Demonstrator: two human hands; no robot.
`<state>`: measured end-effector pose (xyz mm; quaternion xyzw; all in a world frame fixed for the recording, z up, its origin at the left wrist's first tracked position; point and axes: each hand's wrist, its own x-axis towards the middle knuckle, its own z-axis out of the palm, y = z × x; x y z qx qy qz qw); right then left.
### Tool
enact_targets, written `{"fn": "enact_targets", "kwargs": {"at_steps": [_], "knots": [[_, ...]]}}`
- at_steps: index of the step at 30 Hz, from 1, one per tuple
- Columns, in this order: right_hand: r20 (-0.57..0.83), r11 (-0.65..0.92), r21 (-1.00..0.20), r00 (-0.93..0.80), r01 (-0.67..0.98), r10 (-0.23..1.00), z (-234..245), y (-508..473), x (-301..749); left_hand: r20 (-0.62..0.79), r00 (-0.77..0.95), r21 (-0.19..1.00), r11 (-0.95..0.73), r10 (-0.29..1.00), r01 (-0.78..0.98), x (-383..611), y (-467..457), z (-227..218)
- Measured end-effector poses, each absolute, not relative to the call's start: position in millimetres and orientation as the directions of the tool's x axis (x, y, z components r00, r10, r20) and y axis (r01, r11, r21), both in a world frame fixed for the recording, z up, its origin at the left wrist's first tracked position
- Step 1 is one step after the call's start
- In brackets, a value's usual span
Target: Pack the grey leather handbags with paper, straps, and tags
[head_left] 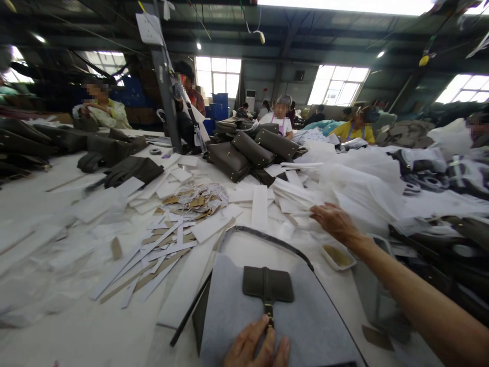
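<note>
My left hand [256, 345] rests at the bottom edge on a grey felt bag panel [305, 316], fingers pressed by the metal end of a dark leather tab [268, 285] that lies on the panel. My right hand [333, 220] reaches forward across the table, fingers stretched out over a heap of white strips [294, 201]; it touches or nearly touches them and I see nothing gripped. A dark strap [267, 237] curves round the panel's far edge.
White and brown paper strips [153, 255] litter the table. A small tray of glue [338, 256] sits by my right forearm. Dark leather bags [252, 150] pile at the centre back and more at the left [114, 148]. Other people sit around the far side. A post [166, 92] stands mid-table.
</note>
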<state>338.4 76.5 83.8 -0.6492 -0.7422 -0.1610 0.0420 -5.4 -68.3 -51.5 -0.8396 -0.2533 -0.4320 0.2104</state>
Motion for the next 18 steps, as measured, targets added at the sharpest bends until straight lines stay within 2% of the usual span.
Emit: {"fn": "enact_targets", "kwargs": {"at_steps": [1, 4, 6, 8, 12, 15, 18], "knots": [[0.297, 0.138, 0.166, -0.183, 0.976, 0.937, 93.4, 65.6, 320.7, 0.823, 0.513, -0.126, -0.801, 0.245, 0.585, -7.9, -69.8, -45.6], [0.367, 0.375, 0.102, -0.385, 0.921, 0.847, 112.4, 17.9, 245.7, 0.725, 0.620, -0.074, -0.861, 0.300, 0.503, -16.4, -75.9, -28.4], [0.298, 0.492, 0.069, -0.489, 0.868, 0.820, 111.6, -19.5, 191.3, 0.622, 0.687, 0.002, -0.878, 0.376, 0.478, -20.4, -80.9, -23.6], [0.184, 0.574, -0.036, -0.559, 0.818, 0.808, 99.6, -52.0, 149.9, 0.553, 0.705, 0.096, -0.874, 0.444, 0.476, -22.3, -86.3, -25.9], [0.059, 0.547, -0.209, -0.547, 0.811, 0.835, 64.9, -86.7, 141.8, 0.496, 0.706, 0.209, -0.859, 0.506, 0.468, -23.6, -94.7, -32.2], [0.041, 0.574, -0.193, -0.578, 0.796, 0.815, 49.2, -94.2, 182.3, 0.412, 0.745, 0.206, -0.850, 0.524, 0.484, -24.9, -96.5, -23.4], [0.104, 0.584, -0.125, -0.575, 0.802, 0.812, 44.1, -96.0, 211.0, 0.395, 0.750, 0.178, -0.845, 0.531, 0.504, -25.6, -95.7, -11.9]]}}
